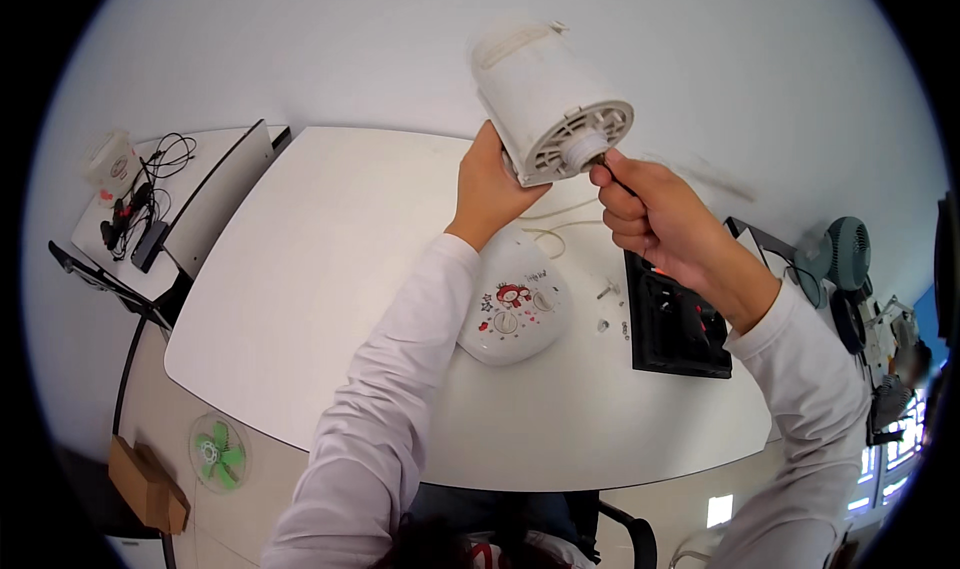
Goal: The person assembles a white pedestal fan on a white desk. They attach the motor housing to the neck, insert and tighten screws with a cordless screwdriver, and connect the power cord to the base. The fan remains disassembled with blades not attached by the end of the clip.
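Observation:
My left hand (495, 189) is wrapped round the underside of a white fan motor housing (545, 84), raised and tilted above the table. Its slotted round end with a pale hub (585, 149) faces toward my right. At that hub, my right hand (655, 209) is closed on a thin dark tool, mostly hidden by the fingers; its exact kind cannot be told. Below lies a white fan base (515, 304) with two dials and a red cartoon print. A pale cord (550, 237) runs behind it. Small screws (607, 289) lie right of the base.
A black tool case (680, 319) lies right of the screws. Left is a side table with black cables (125, 219). On the floor are a green fan blade (218, 454) and a cardboard box (148, 484). A grey-green fan (845, 254) stands at the right.

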Demonstrator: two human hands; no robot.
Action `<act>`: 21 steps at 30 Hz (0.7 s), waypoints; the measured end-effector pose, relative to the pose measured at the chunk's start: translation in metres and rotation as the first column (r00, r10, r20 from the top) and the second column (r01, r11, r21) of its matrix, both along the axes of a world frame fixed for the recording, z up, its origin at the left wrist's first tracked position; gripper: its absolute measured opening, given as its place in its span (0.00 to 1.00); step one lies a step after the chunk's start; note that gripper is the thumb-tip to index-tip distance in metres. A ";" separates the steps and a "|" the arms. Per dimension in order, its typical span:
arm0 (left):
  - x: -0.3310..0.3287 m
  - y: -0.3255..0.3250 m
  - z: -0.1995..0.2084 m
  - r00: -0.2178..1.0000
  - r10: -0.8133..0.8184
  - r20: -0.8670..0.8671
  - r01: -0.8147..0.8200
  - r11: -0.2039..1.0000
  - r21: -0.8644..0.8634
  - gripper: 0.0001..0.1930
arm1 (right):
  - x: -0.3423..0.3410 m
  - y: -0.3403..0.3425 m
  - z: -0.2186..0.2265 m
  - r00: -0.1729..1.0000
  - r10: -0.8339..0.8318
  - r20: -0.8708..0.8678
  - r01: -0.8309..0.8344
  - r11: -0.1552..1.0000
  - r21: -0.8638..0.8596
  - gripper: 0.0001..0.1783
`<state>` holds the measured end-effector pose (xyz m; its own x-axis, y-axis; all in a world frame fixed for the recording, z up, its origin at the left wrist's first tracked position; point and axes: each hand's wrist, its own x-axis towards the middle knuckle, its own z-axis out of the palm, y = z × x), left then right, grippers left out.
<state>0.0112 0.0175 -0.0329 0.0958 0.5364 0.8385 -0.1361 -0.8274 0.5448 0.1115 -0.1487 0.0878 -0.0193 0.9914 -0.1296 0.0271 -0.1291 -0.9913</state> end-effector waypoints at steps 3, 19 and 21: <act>-0.006 0.000 0.001 0.999 0.005 -0.053 -0.006 1.000 -0.002 0.33 | 0.002 0.003 -0.003 0.998 0.026 -0.064 -0.025 1.000 0.018 0.16; -0.019 0.009 0.002 0.961 -0.239 -0.142 0.210 0.959 -0.188 0.51 | 0.016 0.025 0.026 0.987 -0.030 -0.160 0.023 0.999 -0.045 0.13; -0.019 0.009 0.002 0.960 -0.228 -0.161 0.199 0.963 -0.180 0.53 | 0.018 0.022 0.023 0.978 -0.026 -0.206 0.015 0.998 -0.056 0.13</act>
<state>-0.0082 0.0263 -0.0314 0.3628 0.6129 0.7019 -0.1884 -0.6895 0.6994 0.1292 -0.1262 0.1110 -0.0307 0.9836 -0.1778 -0.1806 -0.1804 -0.9669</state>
